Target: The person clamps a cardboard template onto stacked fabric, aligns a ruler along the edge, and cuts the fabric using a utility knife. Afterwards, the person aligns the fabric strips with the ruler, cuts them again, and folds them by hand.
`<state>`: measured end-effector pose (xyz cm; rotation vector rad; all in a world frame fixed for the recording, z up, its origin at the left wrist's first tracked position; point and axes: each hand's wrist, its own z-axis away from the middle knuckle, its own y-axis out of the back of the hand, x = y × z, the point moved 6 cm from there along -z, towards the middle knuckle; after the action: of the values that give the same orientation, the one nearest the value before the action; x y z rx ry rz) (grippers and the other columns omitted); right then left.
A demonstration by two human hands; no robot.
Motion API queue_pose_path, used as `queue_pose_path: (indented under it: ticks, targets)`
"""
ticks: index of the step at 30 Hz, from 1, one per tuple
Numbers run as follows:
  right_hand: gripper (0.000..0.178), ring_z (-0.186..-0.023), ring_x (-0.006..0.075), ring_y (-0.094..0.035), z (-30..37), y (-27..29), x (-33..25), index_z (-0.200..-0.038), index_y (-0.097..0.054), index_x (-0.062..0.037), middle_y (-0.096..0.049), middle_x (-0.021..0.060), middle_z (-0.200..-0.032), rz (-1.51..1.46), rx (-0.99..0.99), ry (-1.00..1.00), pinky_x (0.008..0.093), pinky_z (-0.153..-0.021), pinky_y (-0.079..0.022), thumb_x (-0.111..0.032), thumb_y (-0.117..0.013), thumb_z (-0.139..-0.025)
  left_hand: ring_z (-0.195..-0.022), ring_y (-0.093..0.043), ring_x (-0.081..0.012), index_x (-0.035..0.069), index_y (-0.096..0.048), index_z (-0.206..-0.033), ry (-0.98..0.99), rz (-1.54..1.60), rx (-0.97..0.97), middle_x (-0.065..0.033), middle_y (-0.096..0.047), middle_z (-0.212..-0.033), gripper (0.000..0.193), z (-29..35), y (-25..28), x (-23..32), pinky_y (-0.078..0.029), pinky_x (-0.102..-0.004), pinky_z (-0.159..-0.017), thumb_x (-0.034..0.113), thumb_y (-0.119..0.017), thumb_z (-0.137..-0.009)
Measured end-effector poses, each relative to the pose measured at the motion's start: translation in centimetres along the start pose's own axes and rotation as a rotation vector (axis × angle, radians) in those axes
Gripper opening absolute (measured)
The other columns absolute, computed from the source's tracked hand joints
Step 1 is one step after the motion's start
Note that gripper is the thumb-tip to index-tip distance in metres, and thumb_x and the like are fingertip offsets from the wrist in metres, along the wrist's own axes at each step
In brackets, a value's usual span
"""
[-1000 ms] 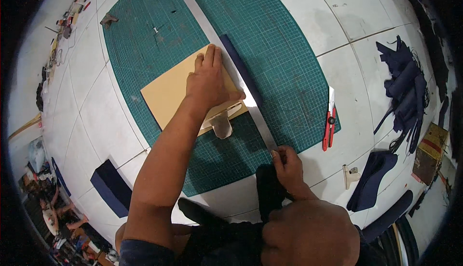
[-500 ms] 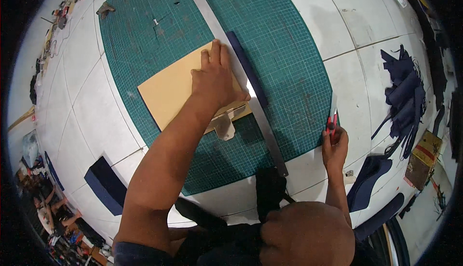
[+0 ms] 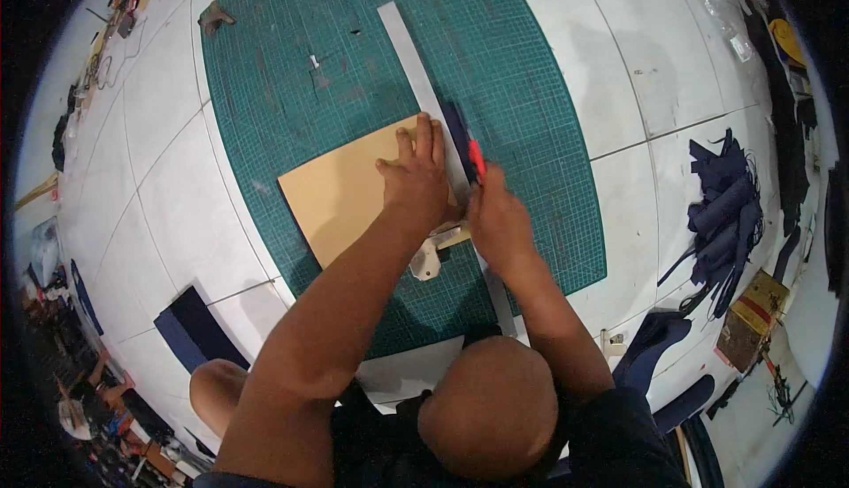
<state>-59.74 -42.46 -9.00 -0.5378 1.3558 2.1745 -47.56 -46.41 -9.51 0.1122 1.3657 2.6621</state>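
Note:
My left hand [image 3: 419, 174] lies with its fingers stretched out, pressing on a tan board [image 3: 340, 187] and along the left edge of a long steel ruler [image 3: 410, 57]. A metal clip [image 3: 426, 263] grips the board's near edge. Dark navy fabric [image 3: 454, 121] shows as a strip along the ruler's right side; how far it runs under the ruler is hidden. My right hand [image 3: 502, 218] is closed around a red utility knife [image 3: 478, 159], held against the strip by the ruler's right edge. The blade cannot be made out. Everything lies on a green cutting mat [image 3: 539, 90].
White floor tiles [image 3: 610, 72] surround the mat. A heap of navy fabric scraps [image 3: 725, 205] lies to the right, near folded navy pieces [image 3: 650, 351]. Another folded navy piece [image 3: 199, 329] is at the left. Clutter lines the far left edge. A small grey object [image 3: 215, 18] sits on the mat's far left corner.
My right hand has brought the utility knife from the mat's right edge leftward to the ruler and fabric strip. My left hand stays pressed on the board; the whole view has shifted slightly.

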Motion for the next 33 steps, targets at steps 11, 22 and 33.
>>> queue_pose_path:
  ticks: [11,22,33]
  targets:
    - [0.026,-0.076,0.0397,-0.071,-3.5,0.8,-3.9,-0.108,-0.044,0.0015,-0.067,0.0241,-0.088,0.281,0.094,0.21,0.0451,-0.063,-0.06,-0.017,-0.056,-0.093,-0.146,-0.02,-0.0414,0.003,-0.009,-0.156,-0.004,-0.02,-0.065,-0.0161,-0.006,-0.163,0.117,-0.5,0.1,0.2,-0.045,-0.0641,-0.099,0.062,-0.069,-0.075]
    - [0.032,-0.092,0.0428,-0.069,-3.7,1.4,-4.1,-0.121,-0.044,0.0037,-0.068,0.0275,-0.097,0.281,-0.175,0.042,0.0518,-0.082,-0.054,-0.016,-0.046,-0.096,-0.147,-0.018,-0.0407,0.003,-0.008,-0.156,-0.01,0.0,-0.079,-0.0167,-0.003,-0.163,0.121,-0.8,-0.2,0.4,-0.043,-0.0644,-0.101,0.062,-0.073,-0.072]
    - [0.028,-0.088,0.0472,-0.067,11.4,0.8,5.5,-0.112,-0.04,-0.0029,-0.068,0.0282,-0.091,0.234,-0.525,-0.297,0.0576,-0.077,-0.051,-0.02,-0.051,-0.094,-0.145,-0.023,-0.0414,0.001,-0.008,-0.156,-0.015,-0.005,-0.049,-0.0176,-0.007,-0.163,0.139,-0.1,0.3,0.2,-0.047,-0.0622,-0.097,0.071,-0.079,-0.058]
